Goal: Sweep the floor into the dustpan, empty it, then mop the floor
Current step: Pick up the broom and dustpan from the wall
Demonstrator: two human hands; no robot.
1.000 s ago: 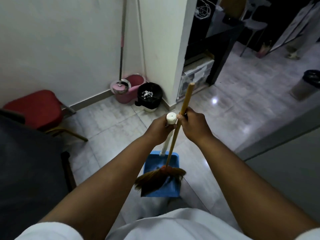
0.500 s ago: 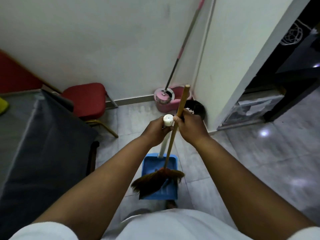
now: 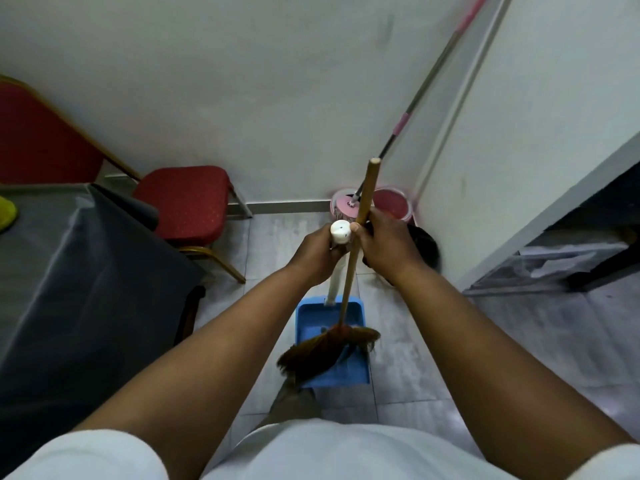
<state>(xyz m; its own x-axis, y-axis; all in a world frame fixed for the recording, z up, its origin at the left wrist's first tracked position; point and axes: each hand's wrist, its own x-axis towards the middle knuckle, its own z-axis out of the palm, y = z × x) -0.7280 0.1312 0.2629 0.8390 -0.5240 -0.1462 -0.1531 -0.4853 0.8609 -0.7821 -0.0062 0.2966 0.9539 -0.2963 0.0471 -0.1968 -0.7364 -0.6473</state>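
My left hand grips the white handle of a blue dustpan that hangs low in front of me. My right hand grips the wooden stick of a broom, held upright beside the dustpan handle. The broom's brown bristles lie across the open pan. A mop with a pink and metal pole leans in the wall corner, its head in a pink bucket. A black bin stands just behind my right hand, mostly hidden.
A red padded chair stands against the wall at left. A table under a dark cloth fills the left side. A white wall corner and a shelf with plastic bags are on the right. Grey floor tiles lie around me.
The view has turned left and come closer to the corner; the mop bucket and bin are now right ahead of my hands. Both hands keep the same grip.
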